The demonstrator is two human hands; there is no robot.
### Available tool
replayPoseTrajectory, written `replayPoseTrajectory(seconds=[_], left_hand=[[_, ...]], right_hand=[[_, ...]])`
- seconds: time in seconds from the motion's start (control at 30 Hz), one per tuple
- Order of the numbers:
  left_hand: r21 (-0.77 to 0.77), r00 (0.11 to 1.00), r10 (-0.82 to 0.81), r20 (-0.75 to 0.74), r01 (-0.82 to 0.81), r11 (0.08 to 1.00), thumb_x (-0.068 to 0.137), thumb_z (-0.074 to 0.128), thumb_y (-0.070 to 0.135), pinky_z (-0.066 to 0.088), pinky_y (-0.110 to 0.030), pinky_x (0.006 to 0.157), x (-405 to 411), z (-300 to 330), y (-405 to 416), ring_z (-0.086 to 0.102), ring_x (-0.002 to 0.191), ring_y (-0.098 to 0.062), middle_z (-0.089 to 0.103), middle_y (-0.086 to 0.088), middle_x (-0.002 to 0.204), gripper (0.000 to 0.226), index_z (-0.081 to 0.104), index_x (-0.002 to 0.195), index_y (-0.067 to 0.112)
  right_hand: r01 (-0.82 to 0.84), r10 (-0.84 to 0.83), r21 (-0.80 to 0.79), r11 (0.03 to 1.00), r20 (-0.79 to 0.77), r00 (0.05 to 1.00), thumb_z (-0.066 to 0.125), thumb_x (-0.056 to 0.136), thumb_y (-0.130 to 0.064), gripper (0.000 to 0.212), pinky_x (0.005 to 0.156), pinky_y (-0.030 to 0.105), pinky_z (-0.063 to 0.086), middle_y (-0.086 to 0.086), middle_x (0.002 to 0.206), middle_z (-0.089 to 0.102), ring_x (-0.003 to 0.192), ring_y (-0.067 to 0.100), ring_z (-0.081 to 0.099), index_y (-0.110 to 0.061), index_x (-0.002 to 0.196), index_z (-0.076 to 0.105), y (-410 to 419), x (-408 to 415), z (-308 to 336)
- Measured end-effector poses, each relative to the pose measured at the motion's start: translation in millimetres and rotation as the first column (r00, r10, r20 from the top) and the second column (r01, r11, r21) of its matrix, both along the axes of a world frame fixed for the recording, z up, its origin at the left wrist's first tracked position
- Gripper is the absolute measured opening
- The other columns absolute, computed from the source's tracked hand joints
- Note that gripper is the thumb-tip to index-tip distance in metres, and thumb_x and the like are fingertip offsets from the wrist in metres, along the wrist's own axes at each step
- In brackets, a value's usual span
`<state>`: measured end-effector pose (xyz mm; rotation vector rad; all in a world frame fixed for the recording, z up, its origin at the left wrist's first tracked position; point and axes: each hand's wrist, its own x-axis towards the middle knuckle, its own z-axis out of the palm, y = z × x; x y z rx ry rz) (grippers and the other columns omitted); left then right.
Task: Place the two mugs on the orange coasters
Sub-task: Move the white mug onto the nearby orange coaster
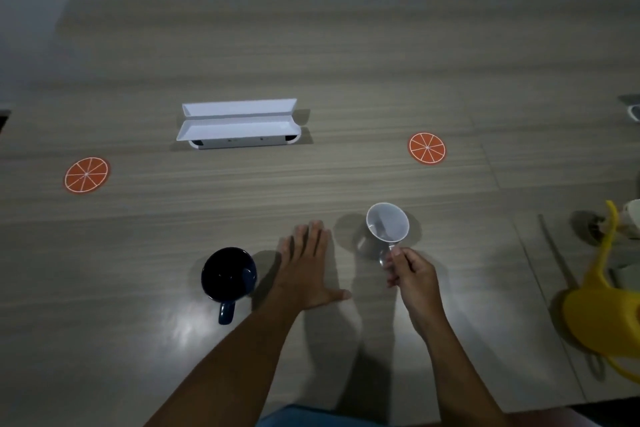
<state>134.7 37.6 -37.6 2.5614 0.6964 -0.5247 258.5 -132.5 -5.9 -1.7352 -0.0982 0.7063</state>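
Observation:
A clear glass mug [387, 224] is lifted and tilted away from me above the table, its mouth facing the camera. My right hand [410, 272] grips its handle. A dark blue mug [228, 274] stands upright on the table, handle pointing toward me. My left hand [308, 269] lies flat on the table just right of the blue mug, fingers spread, holding nothing. One orange-slice coaster [86, 174] lies far left, the other orange-slice coaster [427, 148] lies beyond the glass mug, to its right. Both coasters are bare.
A white open power-socket box [239, 123] sits in the wooden table [346, 80] at centre back. A yellow plastic object [602, 308] lies at the right edge, with a pale object behind it. The table's near edge runs along the bottom.

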Motion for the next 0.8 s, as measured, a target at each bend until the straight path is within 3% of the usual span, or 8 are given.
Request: replayPoseTrajectory(seconds=[0.13, 0.3, 0.43, 0.63, 0.8], left_hand=[[0.008, 0.999, -0.03, -0.039, 0.03, 1.0, 0.065, 0.06, 0.086, -0.012, -0.058, 0.12, 31.8, 2.7, 17.5, -0.028, 0.15, -0.034, -0.03, -0.007, 0.164, 0.139, -0.019, 0.156, 0.017], [0.0, 0.991, -0.052, -0.123, 0.052, 0.999, 0.055, 0.071, 0.082, -0.006, -0.069, 0.117, 72.9, 1.3, 36.1, -0.027, 0.15, -0.035, -0.033, -0.002, 0.164, 0.15, -0.021, 0.155, 0.021], [-0.055, 0.978, -0.055, -0.203, 0.045, 0.998, 0.05, 0.081, 0.074, -0.008, -0.076, 0.111, 89.8, -2.5, 41.0, -0.034, 0.146, -0.037, -0.041, 0.002, 0.159, 0.156, -0.027, 0.153, 0.028], [-0.083, 0.966, -0.052, -0.254, 0.031, 0.996, 0.054, 0.083, 0.069, -0.009, -0.077, 0.11, 95.6, -2.6, 42.1, -0.039, 0.142, -0.038, -0.046, 0.002, 0.155, 0.155, -0.032, 0.15, 0.03], [-0.106, 0.97, -0.04, -0.241, 0.015, 0.994, 0.052, 0.083, 0.071, -0.012, -0.078, 0.109, 92.9, -7.5, 42.8, -0.045, 0.139, -0.035, -0.051, 0.006, 0.152, 0.157, -0.035, 0.147, 0.034]], right_hand=[[0.067, -0.067, -0.008, 0.998, 0.028, 0.997, 0.055, 0.102, -0.022, 0.028, 0.061, 0.036, 0.047, 0.022, 0.081, 0.066, 0.064, 0.02, 0.052, -0.002, 0.087, 0.068, 5.7, 28.1, -2.8], [0.094, -0.091, -0.04, 0.995, 0.055, 0.994, 0.055, 0.101, -0.023, 0.026, 0.063, 0.038, 0.049, 0.007, 0.077, 0.066, 0.064, 0.018, 0.055, -0.011, 0.083, 0.069, 15.8, 55.8, -11.1], [0.117, -0.114, -0.037, 0.992, 0.082, 0.99, 0.056, 0.101, -0.019, 0.025, 0.062, 0.036, 0.048, 0.005, 0.075, 0.065, 0.06, 0.014, 0.054, -0.007, 0.083, 0.068, 25.1, 70.1, -16.0], [0.186, -0.186, 0.016, 0.982, 0.112, 0.976, 0.059, 0.1, -0.02, 0.021, 0.063, 0.034, 0.049, 0.014, 0.082, 0.07, 0.062, 0.013, 0.056, -0.007, 0.088, 0.07, 42.0, 86.2, -18.8], [0.256, -0.262, 0.066, 0.965, 0.136, 0.955, 0.058, 0.1, -0.018, 0.021, 0.065, 0.037, 0.051, 0.002, 0.079, 0.069, 0.064, 0.007, 0.059, -0.012, 0.085, 0.071, 59.6, 114.3, -17.4]])
